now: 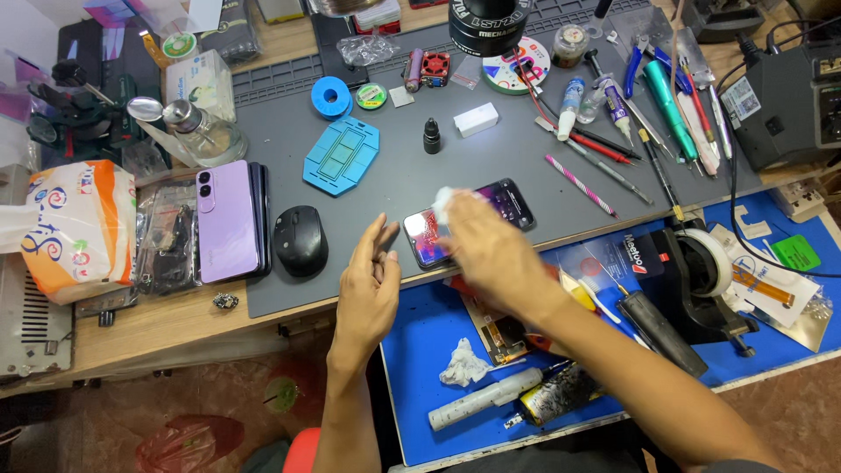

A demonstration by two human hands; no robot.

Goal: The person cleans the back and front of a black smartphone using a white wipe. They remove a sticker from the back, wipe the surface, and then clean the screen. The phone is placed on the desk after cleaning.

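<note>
A dark smartphone point(506, 203) with a lit, colourful screen lies on the grey work mat point(385, 180), near its front edge. My right hand point(484, 250) presses a small white wipe point(444, 203) onto the phone's screen, fingers closed around it. My left hand point(368, 285) hovers just left of the phone, fingers loosely spread, holding nothing.
A black mouse point(299, 239) and a lilac phone point(228, 219) lie left of my hands. A blue plastic jig point(342, 155), a small black bottle point(432, 136) and a white block point(476, 119) sit further back. Tweezers, pens and pliers point(644, 74) fill the right. A blue tray point(420, 350) below holds a crumpled tissue.
</note>
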